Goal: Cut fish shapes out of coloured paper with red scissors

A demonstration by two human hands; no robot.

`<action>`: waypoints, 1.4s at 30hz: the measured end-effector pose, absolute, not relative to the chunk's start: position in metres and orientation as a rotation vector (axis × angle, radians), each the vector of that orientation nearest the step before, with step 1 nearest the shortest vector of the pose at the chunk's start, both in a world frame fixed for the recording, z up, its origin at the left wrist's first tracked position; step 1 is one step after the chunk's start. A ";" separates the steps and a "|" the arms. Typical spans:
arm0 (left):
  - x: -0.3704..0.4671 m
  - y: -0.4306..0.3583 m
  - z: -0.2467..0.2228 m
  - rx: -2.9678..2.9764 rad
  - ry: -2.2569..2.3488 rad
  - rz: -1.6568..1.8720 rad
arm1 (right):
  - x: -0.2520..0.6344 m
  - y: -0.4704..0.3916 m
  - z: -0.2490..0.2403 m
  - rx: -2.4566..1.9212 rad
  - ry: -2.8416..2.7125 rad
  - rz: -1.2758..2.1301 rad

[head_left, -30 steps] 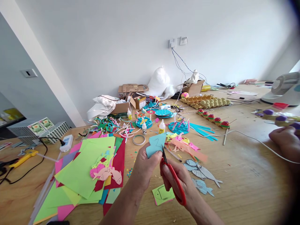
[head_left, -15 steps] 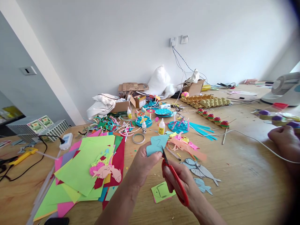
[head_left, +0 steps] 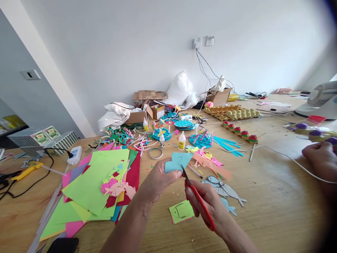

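Observation:
Between the fingers and thumb of my left hand (head_left: 161, 181) is a piece of blue paper (head_left: 176, 162) with a dark drawn outline. My right hand (head_left: 206, 200) is closed round the handles of red scissors (head_left: 201, 203), whose blades touch the paper's lower right edge. Below my hands lies a green paper slip (head_left: 181, 212) with a fish drawn on it, a pink layer showing under it. Right of the scissors are grey fish cutouts (head_left: 228, 193) and a blue fish cutout (head_left: 228, 206). Pink and peach fish cutouts (head_left: 119, 189) rest on the coloured sheets at left.
Coloured paper sheets (head_left: 86, 179) spread over the left of the table. Ahead stand a glue bottle (head_left: 181, 142), a tape roll (head_left: 155, 153) and blue decorated discs (head_left: 201, 140). Another person's hand (head_left: 319, 158) is at far right, beside a white cable (head_left: 284, 153).
My right hand and the scissors have shifted slightly right and down. The blue paper has tilted a little in my left hand. The view has moved slightly.

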State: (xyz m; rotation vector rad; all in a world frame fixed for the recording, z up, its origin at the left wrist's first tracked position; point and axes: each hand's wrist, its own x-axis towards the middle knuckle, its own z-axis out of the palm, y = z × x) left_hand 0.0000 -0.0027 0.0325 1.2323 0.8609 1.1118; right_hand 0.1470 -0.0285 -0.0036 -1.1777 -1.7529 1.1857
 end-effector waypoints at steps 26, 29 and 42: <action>-0.014 0.003 0.029 1.492 0.918 0.853 | 0.166 -0.034 -0.012 -1.209 -1.929 1.149; -0.015 0.003 0.029 1.515 0.916 0.825 | 0.169 -0.035 -0.009 -1.207 -1.961 1.127; -0.015 0.010 0.027 1.633 0.930 0.566 | 0.181 -0.036 -0.002 -1.212 -2.162 1.062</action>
